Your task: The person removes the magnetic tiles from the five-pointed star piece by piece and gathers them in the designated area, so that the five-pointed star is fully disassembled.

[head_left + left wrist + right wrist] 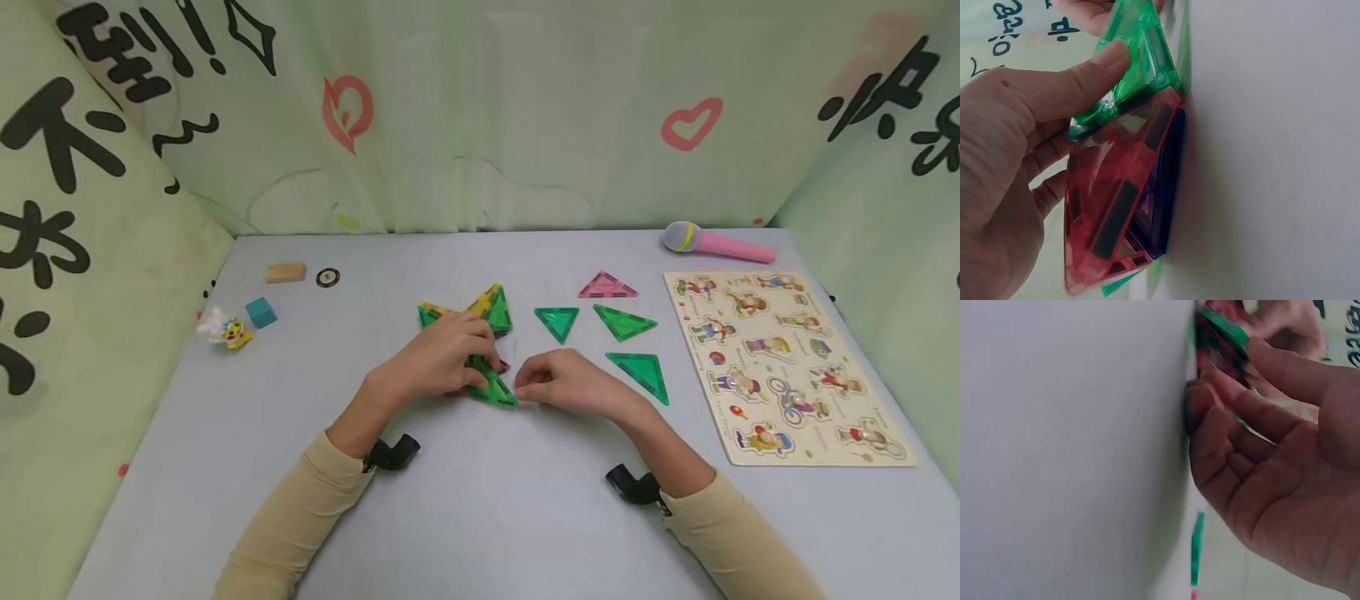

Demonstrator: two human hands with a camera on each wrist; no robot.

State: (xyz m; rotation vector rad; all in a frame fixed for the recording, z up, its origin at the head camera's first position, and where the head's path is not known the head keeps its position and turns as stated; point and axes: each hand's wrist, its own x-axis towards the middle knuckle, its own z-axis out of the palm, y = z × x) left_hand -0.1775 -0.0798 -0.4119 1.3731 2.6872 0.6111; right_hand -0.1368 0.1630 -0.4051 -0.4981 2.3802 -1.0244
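Under both pinching hands (495, 375), the green tile (491, 385) hides a red tile (1116, 206), seen wrist-side only.

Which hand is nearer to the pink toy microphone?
Right. The right hand lies at mid-table, below and left of the pink toy microphone; the left hand is farther left, on the tiles.

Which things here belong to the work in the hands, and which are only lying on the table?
In use: left hand and right hand on the green triangle tile; red tile; loose green triangles; pink triangle.

Lying about: toy microphone, picture puzzle board, wooden block, teal cube.
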